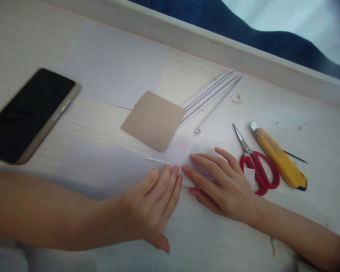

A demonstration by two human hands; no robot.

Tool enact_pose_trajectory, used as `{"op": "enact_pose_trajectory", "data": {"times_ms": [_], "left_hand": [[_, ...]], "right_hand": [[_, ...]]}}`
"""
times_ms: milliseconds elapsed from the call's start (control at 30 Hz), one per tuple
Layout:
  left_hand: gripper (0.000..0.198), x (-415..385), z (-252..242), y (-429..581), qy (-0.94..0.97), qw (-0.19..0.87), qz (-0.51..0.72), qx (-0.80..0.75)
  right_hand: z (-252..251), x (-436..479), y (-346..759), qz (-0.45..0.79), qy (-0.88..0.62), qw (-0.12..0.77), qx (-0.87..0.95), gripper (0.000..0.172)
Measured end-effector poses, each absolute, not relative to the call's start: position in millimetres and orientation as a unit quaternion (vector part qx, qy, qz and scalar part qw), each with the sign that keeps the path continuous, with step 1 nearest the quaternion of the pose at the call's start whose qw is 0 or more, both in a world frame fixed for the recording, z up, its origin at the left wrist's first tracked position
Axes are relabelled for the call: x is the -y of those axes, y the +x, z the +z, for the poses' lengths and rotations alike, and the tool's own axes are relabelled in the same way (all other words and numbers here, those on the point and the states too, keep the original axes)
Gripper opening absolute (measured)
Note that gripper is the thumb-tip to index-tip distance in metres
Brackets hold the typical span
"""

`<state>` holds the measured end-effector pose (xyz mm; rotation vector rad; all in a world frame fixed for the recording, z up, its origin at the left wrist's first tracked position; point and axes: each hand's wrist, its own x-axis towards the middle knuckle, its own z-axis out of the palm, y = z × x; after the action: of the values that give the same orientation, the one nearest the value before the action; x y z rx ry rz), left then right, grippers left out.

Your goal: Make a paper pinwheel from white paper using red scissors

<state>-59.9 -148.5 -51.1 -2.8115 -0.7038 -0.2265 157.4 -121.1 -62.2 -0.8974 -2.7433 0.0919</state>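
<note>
Both hands, left hand [150, 206] and right hand [223, 185], pressed flat on folded white paper [178, 155], lower centre; scissors [256, 166] just right.

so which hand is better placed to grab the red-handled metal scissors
Right, probably. The right hand lies flat on the folded white paper, beside the red-handled metal scissors; the left hand sits farther, beyond the right one.

The left hand [150, 204] and right hand [221, 181], flat at lower centre, cover much of a folded white paper [178, 153]; both forearms leave the frame. A smartphone [28, 113] is clipped by the left edge. Paper strips [212, 94] vanish under a cardboard square [153, 119]. Blue fabric [243, 26] along the top is blurred and cropped.
</note>
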Motion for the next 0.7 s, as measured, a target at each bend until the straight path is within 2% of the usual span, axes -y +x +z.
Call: {"op": "enact_pose_trajectory", "data": {"times_ms": [400, 700], "left_hand": [[0.084, 137.4, -48.3, -64.8, -0.969, 0.108, -0.104, 0.198], [0.087, 141.3, -55.6, -59.9, -0.965, 0.082, -0.13, 0.215]], "right_hand": [[-60.2, 123.6, 154.8, 0.021, -0.318, 0.11, 0.941, 0.034], [-60.2, 124.0, 155.4, 0.005, -0.312, 0.113, 0.943, 0.033]]}}
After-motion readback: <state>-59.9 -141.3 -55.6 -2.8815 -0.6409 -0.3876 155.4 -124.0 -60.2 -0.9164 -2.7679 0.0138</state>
